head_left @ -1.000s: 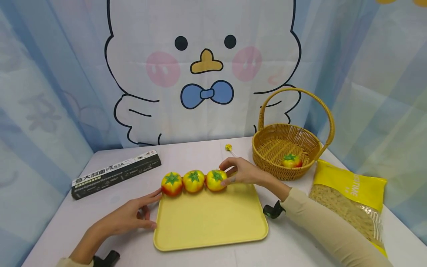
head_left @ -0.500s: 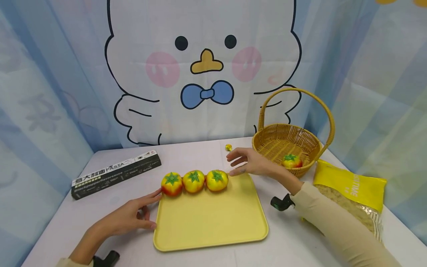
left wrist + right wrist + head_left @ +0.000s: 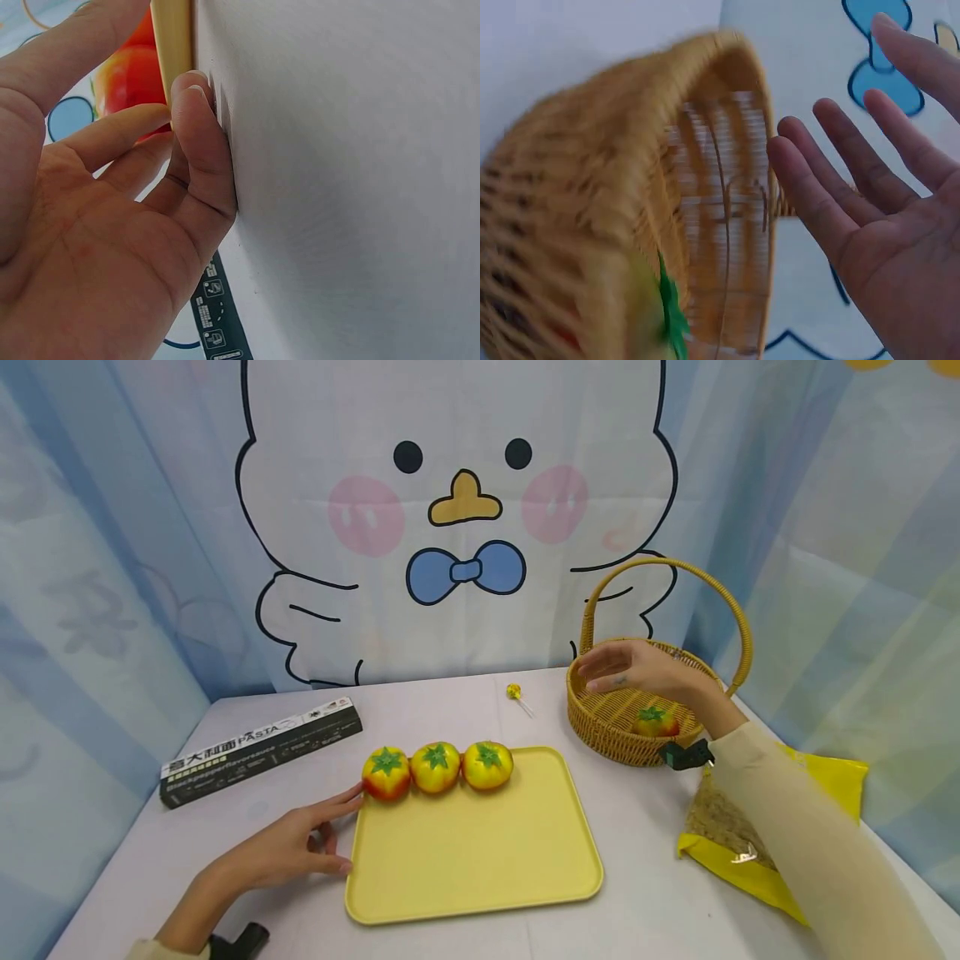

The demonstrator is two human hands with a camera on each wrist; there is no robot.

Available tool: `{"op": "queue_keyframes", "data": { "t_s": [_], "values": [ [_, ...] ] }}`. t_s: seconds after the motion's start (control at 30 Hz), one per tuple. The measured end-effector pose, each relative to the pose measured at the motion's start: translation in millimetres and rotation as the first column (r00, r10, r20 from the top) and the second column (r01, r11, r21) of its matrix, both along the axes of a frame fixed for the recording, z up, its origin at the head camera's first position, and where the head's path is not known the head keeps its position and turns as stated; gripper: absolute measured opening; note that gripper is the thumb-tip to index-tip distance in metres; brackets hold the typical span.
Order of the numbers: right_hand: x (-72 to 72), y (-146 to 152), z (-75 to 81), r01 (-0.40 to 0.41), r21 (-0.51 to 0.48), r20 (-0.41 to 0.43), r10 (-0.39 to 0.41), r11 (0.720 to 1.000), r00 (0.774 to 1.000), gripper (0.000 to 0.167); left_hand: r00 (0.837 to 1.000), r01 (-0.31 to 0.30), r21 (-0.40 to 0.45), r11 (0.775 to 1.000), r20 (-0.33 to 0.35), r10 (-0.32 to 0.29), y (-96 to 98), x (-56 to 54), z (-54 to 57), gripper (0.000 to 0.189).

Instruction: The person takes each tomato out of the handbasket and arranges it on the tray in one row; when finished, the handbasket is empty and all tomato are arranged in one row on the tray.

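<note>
Along the back edge of a yellow tray (image 3: 480, 852) sit three red-and-yellow toy tomatoes, the left tomato (image 3: 386, 774), the middle tomato (image 3: 435, 767) and the right tomato (image 3: 487, 766), side by side. My left hand (image 3: 281, 852) rests on the table, its fingertips touching the tray's left edge; in the left wrist view several fingers are bent loosely beside the rim. Above the wicker basket (image 3: 611, 735) hovers my right hand (image 3: 645, 672), holding nothing. In the right wrist view its fingers (image 3: 870, 180) are spread apart. Another tomato (image 3: 656, 722) lies inside the basket.
A dark pasta box (image 3: 262, 752) lies at the back left. Behind the tray lies a yellow lollipop (image 3: 514, 692). On the right, a yellow bag of pasta (image 3: 727, 818) is partly hidden by the right sleeve. The basket's tall handle (image 3: 738, 610) arches upward. Curtains enclose the table.
My right hand has let go of the right tomato and moved right and back, over the basket, uncovering the lollipop. My left hand, the tray and the tomatoes have not moved.
</note>
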State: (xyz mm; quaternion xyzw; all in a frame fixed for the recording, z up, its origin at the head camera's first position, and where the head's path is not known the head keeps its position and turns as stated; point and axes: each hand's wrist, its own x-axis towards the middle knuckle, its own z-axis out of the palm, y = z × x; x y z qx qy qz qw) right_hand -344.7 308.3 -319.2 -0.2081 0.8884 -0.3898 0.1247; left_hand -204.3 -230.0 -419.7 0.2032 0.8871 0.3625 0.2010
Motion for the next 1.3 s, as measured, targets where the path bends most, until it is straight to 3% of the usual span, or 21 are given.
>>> {"op": "queue_keyframes", "data": {
  "t_s": [0.27, 0.6, 1.0, 1.1, 1.3],
  "values": [
    [-8.3, 41, 0.4, 0.046, 0.103, 0.052, -0.051, 0.994, 0.997, 0.058, 1.0, 0.01, 0.01, 1.0, 0.007, -0.01, -1.2, -0.1, -0.1, 0.098],
    [-9.9, 57, -2.2, 0.078, 0.216, 0.134, -0.109, 0.973, 0.985, 0.056, 1.0, 0.021, 0.026, 0.999, -0.002, -0.021, -1.4, 0.2, 0.6, 0.096],
    [-13.7, 59, 5.1, -0.018, 0.376, 0.405, -0.147, 0.927, 0.902, 0.064, 1.0, 0.01, 0.034, 0.999, -0.006, -0.01, -1.5, 0.5, 0.0, 0.097],
    [-13.1, 59, 3.0, -0.033, 0.369, 0.439, -0.142, 0.929, 0.887, 0.07, 1.0, 0.007, 0.034, 0.999, -0.002, -0.007, -1.5, 0.3, -0.1, 0.097],
    [-10.1, 58, 1.3, -0.061, 0.31, 0.468, -0.096, 0.949, 0.878, 0.075, 1.0, 0.005, 0.027, 1.0, 0.002, -0.005, -2.0, -0.3, -0.2, 0.097]
  ]
}}
